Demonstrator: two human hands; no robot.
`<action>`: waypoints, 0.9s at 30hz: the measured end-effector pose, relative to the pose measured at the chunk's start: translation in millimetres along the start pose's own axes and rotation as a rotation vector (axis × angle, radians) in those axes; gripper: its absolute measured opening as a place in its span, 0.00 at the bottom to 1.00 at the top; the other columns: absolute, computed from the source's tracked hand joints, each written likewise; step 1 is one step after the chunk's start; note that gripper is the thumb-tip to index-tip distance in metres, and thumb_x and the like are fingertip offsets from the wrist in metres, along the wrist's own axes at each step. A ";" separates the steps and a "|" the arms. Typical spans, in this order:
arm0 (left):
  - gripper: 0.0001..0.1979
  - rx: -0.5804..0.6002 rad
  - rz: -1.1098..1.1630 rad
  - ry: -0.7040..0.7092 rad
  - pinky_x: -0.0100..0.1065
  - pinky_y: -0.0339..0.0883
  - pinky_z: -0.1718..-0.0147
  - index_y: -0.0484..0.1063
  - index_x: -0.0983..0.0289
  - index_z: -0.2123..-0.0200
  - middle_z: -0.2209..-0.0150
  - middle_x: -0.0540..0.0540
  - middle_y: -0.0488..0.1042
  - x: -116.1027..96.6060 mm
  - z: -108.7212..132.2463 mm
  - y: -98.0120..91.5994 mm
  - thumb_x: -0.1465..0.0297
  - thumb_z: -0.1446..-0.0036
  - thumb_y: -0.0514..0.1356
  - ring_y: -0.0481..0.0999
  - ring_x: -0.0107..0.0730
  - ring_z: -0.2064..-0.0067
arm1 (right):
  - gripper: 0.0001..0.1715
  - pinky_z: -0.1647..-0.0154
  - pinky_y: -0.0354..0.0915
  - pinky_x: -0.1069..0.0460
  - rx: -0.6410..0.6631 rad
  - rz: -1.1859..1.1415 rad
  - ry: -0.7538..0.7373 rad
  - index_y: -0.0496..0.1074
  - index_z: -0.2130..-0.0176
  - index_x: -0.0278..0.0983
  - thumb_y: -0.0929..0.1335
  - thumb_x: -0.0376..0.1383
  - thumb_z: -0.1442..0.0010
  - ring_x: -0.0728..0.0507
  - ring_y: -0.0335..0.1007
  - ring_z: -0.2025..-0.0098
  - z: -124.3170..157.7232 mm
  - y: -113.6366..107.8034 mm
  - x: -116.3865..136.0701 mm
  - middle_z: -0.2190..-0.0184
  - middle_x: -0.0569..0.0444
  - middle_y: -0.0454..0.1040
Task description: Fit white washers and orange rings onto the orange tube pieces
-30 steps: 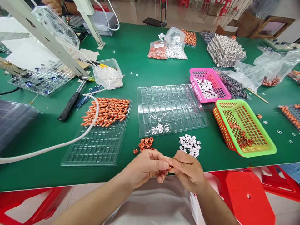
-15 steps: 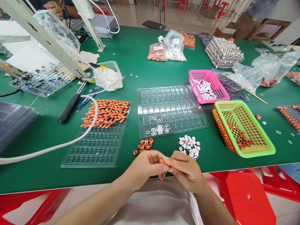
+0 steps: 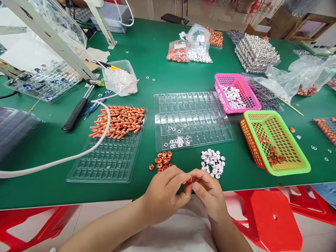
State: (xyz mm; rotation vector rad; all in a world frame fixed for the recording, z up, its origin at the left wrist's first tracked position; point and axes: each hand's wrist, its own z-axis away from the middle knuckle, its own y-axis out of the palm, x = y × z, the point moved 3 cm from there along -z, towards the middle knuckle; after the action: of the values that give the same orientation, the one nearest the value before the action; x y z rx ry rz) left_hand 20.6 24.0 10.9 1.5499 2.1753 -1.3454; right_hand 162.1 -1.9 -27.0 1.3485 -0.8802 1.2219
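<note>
My left hand (image 3: pixel 166 190) and my right hand (image 3: pixel 210 192) meet at the table's front edge. Between their fingertips sits a small copper-coloured part (image 3: pixel 189 180), mostly covered by the fingers; both hands pinch it. Just beyond my left hand lies a loose group of round copper-coloured caps (image 3: pixel 163 160). White discs (image 3: pixel 213 162) are heaped beyond my right hand. Farther out is a clear plastic tray (image 3: pixel 194 120) with several small white rings (image 3: pixel 180 141) on its near left part. Copper-coloured tubular pieces (image 3: pixel 118 120) fill the far half of another clear tray (image 3: pixel 102 168) at the left.
A green basket (image 3: pixel 301 164) with copper-coloured caps and a pink basket (image 3: pixel 219 92) with white pieces stand at the right. A hammer (image 3: pixel 76 113) lies at the left, near a white cable (image 3: pixel 65 159) crossing the tray. Bagged parts (image 3: pixel 198 45) stand at the back.
My left hand has turned over so its back shows more, and my right hand's fingers have opened out slightly around the copper-coloured part. The camera view has shifted a little.
</note>
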 end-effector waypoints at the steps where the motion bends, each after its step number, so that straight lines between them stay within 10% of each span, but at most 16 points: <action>1: 0.10 0.012 -0.018 0.012 0.32 0.73 0.68 0.69 0.63 0.61 0.72 0.53 0.76 -1.0 0.6 0.8 0.79 0.47 0.60 0.75 0.29 0.71 | 0.13 0.69 0.72 0.54 0.009 -0.008 0.019 0.73 0.56 0.38 0.68 0.43 0.38 0.47 0.73 0.69 0.0 -1.4 -1.3 0.68 0.52 0.75; 19: 0.17 0.158 0.113 0.157 0.36 0.72 0.70 0.64 0.73 0.48 0.67 0.61 0.77 -3.6 11.6 -0.7 0.80 0.41 0.56 0.72 0.35 0.67 | 0.07 0.74 0.71 0.53 0.074 -0.187 0.019 0.77 0.59 0.41 0.71 0.36 0.40 0.49 0.72 0.73 0.2 -15.4 -12.5 0.69 0.54 0.73; 27: 0.25 0.131 0.245 0.089 0.38 0.73 0.63 0.61 0.67 0.41 0.60 0.63 0.76 0.6 16.7 -1.3 0.83 0.42 0.53 0.73 0.37 0.59 | 0.11 0.72 0.68 0.53 -0.027 0.198 -0.238 0.73 0.54 0.41 0.67 0.34 0.36 0.48 0.70 0.71 4.8 -10.3 5.2 0.66 0.53 0.74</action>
State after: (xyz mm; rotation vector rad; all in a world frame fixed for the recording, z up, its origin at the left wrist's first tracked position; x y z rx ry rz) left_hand 13.4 12.2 1.4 1.8871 1.8987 -1.3864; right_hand 173.9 -4.2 -23.8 1.4301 -1.2181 1.2092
